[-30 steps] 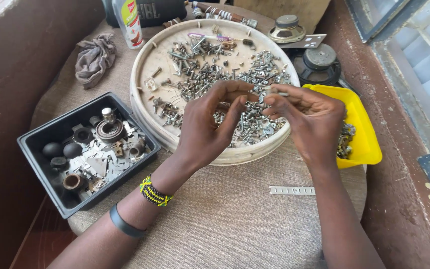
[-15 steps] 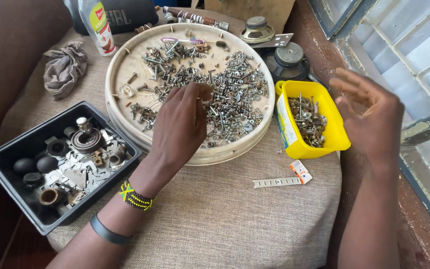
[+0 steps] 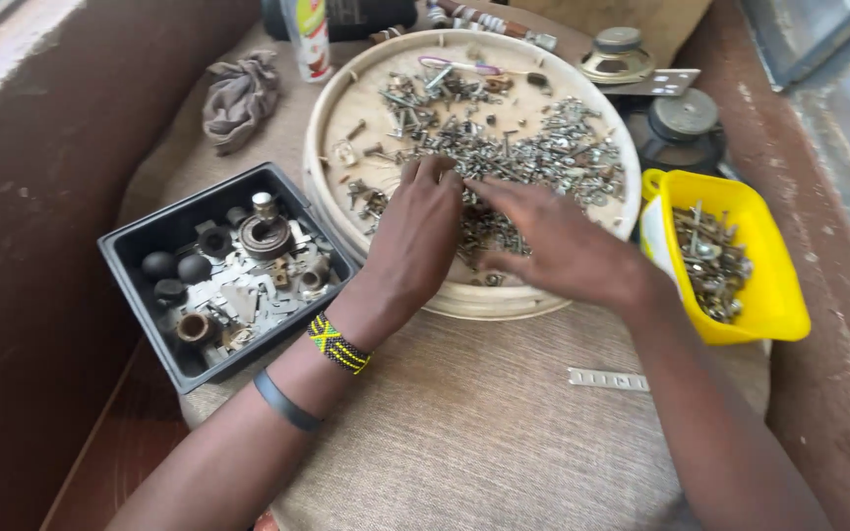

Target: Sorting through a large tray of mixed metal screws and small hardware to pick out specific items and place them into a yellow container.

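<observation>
Both hands laid palm-down in round tray (image 3: 332,118) at bench middle: left hand (image 3: 415,236) fingers curled into screw pile (image 3: 514,157), right hand (image 3: 553,246) spread flat, nothing visibly gripped.

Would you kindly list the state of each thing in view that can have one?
Round tray: holds loose screws and bolts.
Yellow tub: open, partly filled with screws.
Black bin: open, holds mixed metal parts.
Left hand: palm down on the screws.
Right hand: palm down, fingers spread.
Rag: crumpled.
</observation>
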